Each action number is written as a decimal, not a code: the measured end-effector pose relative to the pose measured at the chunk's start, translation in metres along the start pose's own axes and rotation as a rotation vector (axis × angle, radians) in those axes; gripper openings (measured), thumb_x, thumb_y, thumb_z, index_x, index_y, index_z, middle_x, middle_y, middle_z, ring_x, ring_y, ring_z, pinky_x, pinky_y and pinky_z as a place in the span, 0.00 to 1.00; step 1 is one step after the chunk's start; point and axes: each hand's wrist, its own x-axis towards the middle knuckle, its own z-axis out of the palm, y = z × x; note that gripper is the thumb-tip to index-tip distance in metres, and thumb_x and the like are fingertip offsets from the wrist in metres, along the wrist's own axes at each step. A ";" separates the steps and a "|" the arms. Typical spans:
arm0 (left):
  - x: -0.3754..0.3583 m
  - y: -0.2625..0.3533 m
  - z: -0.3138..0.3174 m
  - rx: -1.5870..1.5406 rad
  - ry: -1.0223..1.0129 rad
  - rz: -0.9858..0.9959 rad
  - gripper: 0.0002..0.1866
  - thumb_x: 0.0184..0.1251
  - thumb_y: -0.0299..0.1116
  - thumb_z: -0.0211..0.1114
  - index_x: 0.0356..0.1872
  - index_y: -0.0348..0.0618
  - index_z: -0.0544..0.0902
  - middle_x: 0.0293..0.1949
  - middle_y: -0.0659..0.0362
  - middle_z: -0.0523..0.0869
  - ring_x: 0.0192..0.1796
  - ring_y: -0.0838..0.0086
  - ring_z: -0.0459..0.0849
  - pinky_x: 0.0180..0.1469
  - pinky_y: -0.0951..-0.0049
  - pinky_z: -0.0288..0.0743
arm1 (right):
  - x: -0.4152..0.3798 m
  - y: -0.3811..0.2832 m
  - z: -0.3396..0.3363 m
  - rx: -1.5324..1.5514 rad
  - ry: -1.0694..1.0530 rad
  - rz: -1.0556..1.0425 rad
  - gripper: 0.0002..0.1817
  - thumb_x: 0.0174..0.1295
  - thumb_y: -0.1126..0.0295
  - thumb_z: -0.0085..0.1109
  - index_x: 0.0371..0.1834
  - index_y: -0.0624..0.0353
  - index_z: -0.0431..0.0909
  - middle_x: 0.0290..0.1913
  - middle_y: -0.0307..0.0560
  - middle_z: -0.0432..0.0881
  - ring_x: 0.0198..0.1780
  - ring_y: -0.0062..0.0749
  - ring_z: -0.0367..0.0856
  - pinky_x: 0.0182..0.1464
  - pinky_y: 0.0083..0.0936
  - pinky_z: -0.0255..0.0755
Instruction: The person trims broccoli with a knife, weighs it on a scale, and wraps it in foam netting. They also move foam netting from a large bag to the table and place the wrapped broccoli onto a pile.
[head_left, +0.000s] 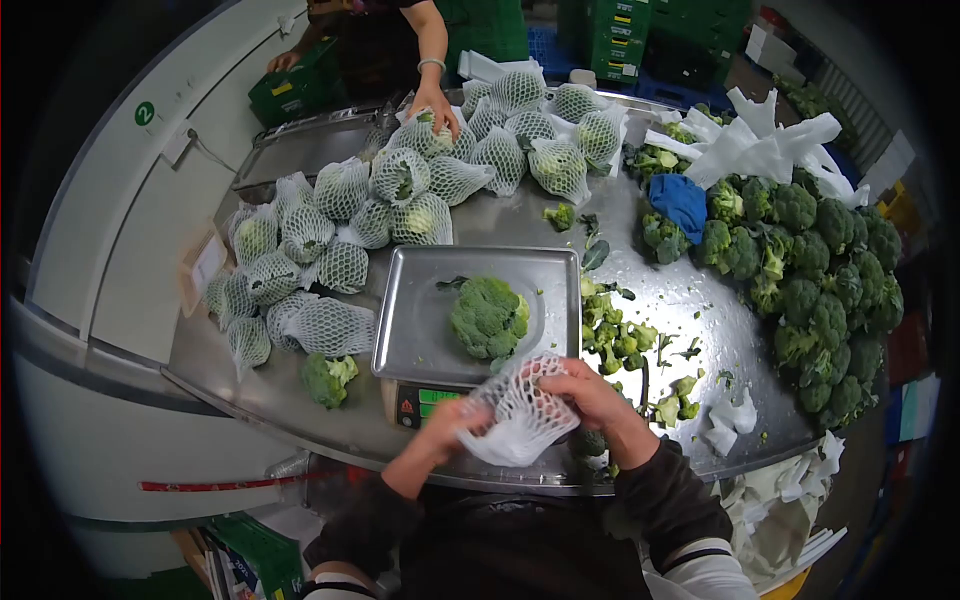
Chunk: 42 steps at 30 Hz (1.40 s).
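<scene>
A white foam net sleeve (520, 420) is spread between my hands, just in front of the scale. My right hand (592, 395) is closed on its upper right edge, thumb and fingers pinching the mesh. My left hand (445, 430), slightly blurred, grips the sleeve's left side. Just beyond, a bare broccoli head (488, 318) rests on the steel tray (410, 340) of the weighing scale. Part of the scale's green display (435, 398) shows behind my left hand. Another bare broccoli head (328, 380) lies on the table left of the scale.
Netted broccoli heads (400, 175) crowd the table's left and far side, where a co-worker's hand (435, 108) touches one. Loose broccoli (815, 290) is heaped at right, with a blue cloth (680, 205) and white sleeves (770, 140). Cut stems (615, 335) lie right of the scale.
</scene>
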 end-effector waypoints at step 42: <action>0.097 0.095 0.035 -0.947 -0.106 0.368 0.25 0.67 0.47 0.40 0.60 0.46 0.68 0.59 0.53 0.71 0.59 0.58 0.71 0.62 0.55 0.65 | -0.012 0.040 0.024 -0.055 0.163 0.087 0.16 0.66 0.62 0.50 0.48 0.63 0.73 0.40 0.42 0.79 0.35 0.19 0.78 0.34 0.14 0.74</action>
